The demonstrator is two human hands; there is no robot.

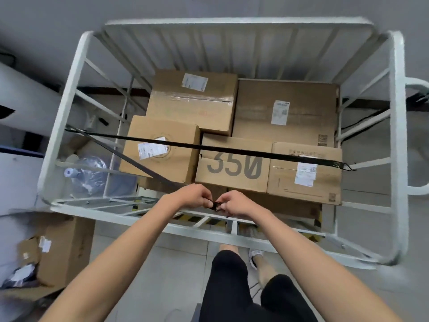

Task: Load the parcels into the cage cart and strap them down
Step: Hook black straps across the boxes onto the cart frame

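A white cage cart (74,94) holds several cardboard parcels, among them one printed "350" (233,167) in the front row. One black strap (232,149) runs taut across the parcels from the left rail to a hook on the right rail. A second strap (130,159) slants from the left rail down to my hands. Over the cart's near rail, my left hand (193,196) and my right hand (233,203) pinch a small black buckle (215,205) at that strap's end between their fingertips.
A water jug (89,174) lies beyond the cart's left side. An open cardboard box (58,249) with papers stands on the floor at lower left. A white cylinder (27,101) lies at far left. My legs and a shoe (255,257) are below the near rail.
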